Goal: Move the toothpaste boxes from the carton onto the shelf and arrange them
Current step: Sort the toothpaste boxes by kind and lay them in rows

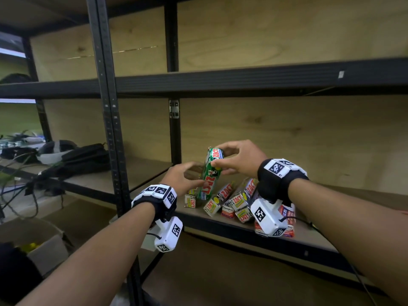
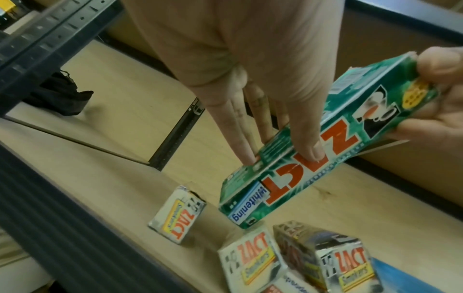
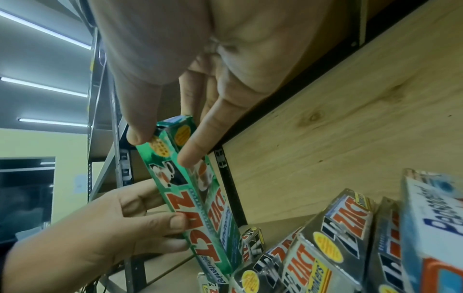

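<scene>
Both hands are holding the green toothpaste box (image 1: 209, 173) just above the shelf board (image 1: 313, 237). Right hand (image 1: 239, 159) is pinching its upper end; left hand (image 1: 184, 178) is gripping mid-length, thumb on the front. Long axis is running steeply up, lower end nearest the board, just left of the leaning silver boxes (image 1: 234, 198). Likely next: lowering it upright.

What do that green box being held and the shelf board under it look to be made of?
Green Zact box: thin printed cardboard, slightly glossy; folded edges and an end flap show.
Shelf board: pale wood-grain board, matte, probably laminate or plywood; knots and grain show.
</scene>
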Motion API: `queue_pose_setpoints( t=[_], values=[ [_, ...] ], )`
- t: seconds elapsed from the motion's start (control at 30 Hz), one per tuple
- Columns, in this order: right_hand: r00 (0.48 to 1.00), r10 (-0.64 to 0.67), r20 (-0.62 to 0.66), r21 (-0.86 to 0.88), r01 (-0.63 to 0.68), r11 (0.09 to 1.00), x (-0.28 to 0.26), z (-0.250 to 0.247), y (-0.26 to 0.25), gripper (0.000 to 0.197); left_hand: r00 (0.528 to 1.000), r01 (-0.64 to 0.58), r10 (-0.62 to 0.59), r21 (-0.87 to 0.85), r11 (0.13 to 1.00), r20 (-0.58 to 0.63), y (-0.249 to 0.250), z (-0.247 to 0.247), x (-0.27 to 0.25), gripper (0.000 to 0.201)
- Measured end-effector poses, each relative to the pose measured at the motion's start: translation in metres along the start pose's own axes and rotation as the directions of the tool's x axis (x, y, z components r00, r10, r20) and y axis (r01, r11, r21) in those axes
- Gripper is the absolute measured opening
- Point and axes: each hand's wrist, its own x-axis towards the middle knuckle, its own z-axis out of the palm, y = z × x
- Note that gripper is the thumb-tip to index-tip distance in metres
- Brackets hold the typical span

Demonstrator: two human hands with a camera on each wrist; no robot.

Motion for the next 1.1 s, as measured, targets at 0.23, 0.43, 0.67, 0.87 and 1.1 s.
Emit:
queue_pose_setpoints(
  t=[0.23,0.43,0.67,0.87,1.1],
  values=[
    [0.996,0.092,0.006,-0.081,-0.091,0.992,-0.019,-0.031,0.012,0.071,1.000,0.018,-0.022,-0.204,0.979,-0.016,0.023,-0.002,0.002,0.063],
    [0.991,0.132,0.022,-0.319,-0.118,0.940,-0.036,-0.047,0.037,0.079,0.995,0.094,-0.080,-0.623,0.777,0.052,0.061,-0.003,0.004,0.053],
    [0.993,0.121,0.011,-0.279,-0.114,0.953,-0.062,-0.065,0.042,0.066,0.980,0.189,-0.071,-0.775,0.603,0.183,0.094,0.016,-0.001,0.053],
    [0.977,0.208,-0.054,-0.295,-0.215,0.931,-0.104,-0.117,0.045,0.051,0.977,0.205,-0.087,-0.763,0.613,0.193,0.124,0.046,0.000,0.056],
    [0.943,0.297,-0.149,-0.549,-0.329,0.769,-0.163,-0.193,0.060,0.052,0.973,0.102,-0.025,-0.332,0.938,0.230,0.147,0.090,0.009,0.080]
  ],
)
